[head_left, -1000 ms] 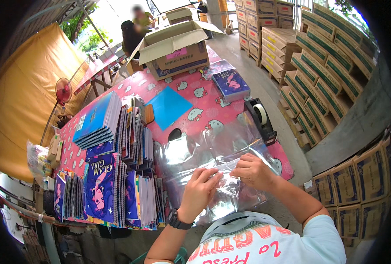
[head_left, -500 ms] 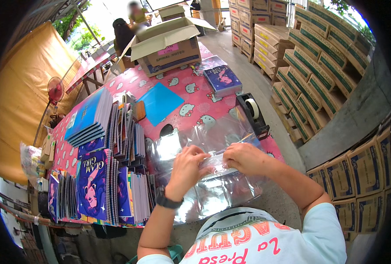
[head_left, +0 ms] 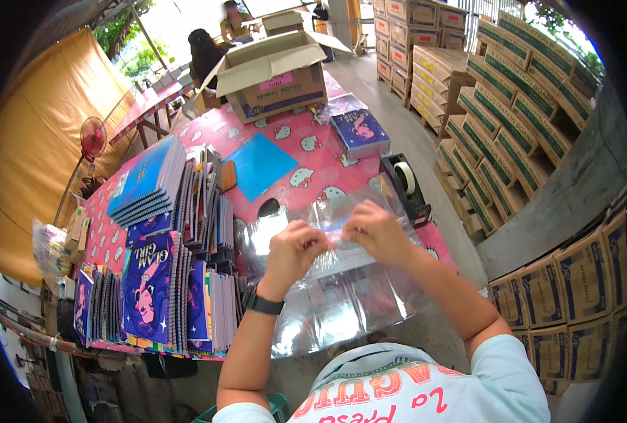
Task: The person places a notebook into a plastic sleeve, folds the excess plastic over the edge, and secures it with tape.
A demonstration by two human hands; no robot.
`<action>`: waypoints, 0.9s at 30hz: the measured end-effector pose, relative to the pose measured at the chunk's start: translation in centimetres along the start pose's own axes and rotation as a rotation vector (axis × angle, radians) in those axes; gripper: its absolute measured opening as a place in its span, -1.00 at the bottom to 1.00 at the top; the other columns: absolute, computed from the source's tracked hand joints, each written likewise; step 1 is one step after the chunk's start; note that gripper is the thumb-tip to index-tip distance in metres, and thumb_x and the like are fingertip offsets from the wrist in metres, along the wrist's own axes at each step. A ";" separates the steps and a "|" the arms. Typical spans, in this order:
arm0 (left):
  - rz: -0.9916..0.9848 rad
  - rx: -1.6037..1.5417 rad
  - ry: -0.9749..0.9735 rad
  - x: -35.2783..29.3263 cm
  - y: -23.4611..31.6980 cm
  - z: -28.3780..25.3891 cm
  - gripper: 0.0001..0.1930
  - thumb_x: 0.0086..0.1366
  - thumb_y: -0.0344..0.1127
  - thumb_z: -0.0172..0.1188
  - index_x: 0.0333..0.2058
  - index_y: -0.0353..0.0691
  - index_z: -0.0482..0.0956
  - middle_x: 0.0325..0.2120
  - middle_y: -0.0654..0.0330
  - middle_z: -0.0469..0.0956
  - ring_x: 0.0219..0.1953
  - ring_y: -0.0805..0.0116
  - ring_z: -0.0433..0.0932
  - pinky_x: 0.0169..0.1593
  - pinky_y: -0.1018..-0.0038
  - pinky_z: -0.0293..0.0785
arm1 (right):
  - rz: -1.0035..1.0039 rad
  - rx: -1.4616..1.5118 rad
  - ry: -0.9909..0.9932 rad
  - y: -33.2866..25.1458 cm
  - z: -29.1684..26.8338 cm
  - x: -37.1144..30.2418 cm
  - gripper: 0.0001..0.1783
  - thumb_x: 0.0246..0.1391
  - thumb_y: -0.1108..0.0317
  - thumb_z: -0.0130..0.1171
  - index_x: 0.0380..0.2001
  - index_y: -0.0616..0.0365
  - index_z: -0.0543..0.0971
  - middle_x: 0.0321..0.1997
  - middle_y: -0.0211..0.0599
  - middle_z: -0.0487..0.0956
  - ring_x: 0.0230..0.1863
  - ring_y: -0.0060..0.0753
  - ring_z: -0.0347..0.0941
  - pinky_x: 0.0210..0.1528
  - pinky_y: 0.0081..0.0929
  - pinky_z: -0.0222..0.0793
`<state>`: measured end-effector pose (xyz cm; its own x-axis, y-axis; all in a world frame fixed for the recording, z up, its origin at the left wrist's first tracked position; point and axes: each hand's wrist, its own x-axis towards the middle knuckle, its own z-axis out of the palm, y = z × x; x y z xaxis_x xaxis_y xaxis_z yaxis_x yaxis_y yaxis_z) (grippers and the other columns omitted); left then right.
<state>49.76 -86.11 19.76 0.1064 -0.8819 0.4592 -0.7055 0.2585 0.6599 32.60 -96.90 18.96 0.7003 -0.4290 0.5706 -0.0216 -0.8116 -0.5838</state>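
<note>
Clear plastic bags (head_left: 320,321) lie spread along the near side of the table, shiny and partly overlapping. My left hand (head_left: 294,255) is closed in a pinch at the plastic's upper part. Close beside it, my right hand (head_left: 375,231) also pinches the plastic, with its fingertips bent inward. A thin gap separates the two hands, and a band of gathered film runs between them. The exact edge under the fingertips is hidden. A black tape dispenser (head_left: 406,185) with a pale roll stands just beyond my right hand.
Spiral notebooks (head_left: 148,285) stand in stacks at the left, with blue ones (head_left: 144,180) behind. A blue sheet (head_left: 260,166) lies mid-table. Shrink-wrapped notebooks (head_left: 359,132) and an open carton (head_left: 275,88) sit farther back. Boxes (head_left: 511,106) are piled at right; two people are beyond the table.
My right hand has moved slightly up and left, and my left hand a little up and left, both still pinching the film. The view has shifted slightly.
</note>
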 end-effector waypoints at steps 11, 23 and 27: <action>-0.623 0.018 -0.176 -12.7 -2.3 7.7 -0.42 -0.16 -0.25 0.45 -0.11 -0.23 0.48 -0.70 0.20 0.51 -0.63 0.35 0.51 -0.47 0.43 0.45 | 0.261 0.011 -0.343 1.1 7.8 -13.5 -0.79 -0.16 0.36 0.26 -0.50 0.19 0.45 -0.45 -0.19 0.44 -0.29 -0.12 0.40 -0.26 -0.28 0.34; -0.745 -0.133 -0.012 -15.1 -6.2 9.2 -0.15 -0.30 -0.16 0.48 0.05 -0.19 0.31 -0.12 -0.08 0.40 0.01 0.01 0.27 0.10 0.23 0.21 | 0.554 0.174 -0.268 3.5 4.8 -8.6 -0.80 -0.10 0.32 0.25 -0.49 0.23 0.51 -0.45 -0.10 0.54 -0.41 -0.09 0.49 -0.32 -0.28 0.37; -0.827 -0.326 0.036 -16.4 -8.1 10.5 -0.17 -0.25 -0.20 0.45 0.07 -0.19 0.29 -0.15 -0.04 0.33 -0.02 0.03 0.27 0.06 0.22 0.23 | 0.519 -0.325 0.529 13.0 -3.0 -8.0 -0.78 -0.07 0.29 0.22 -0.44 0.26 0.57 -0.37 -0.13 0.58 -0.36 -0.17 0.50 -0.30 -0.39 0.39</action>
<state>46.39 -77.92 0.62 0.5189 -0.8249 -0.2242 -0.1591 -0.3509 0.9228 24.54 -105.16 8.56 0.1152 -0.8475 0.5182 -0.5142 -0.4972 -0.6988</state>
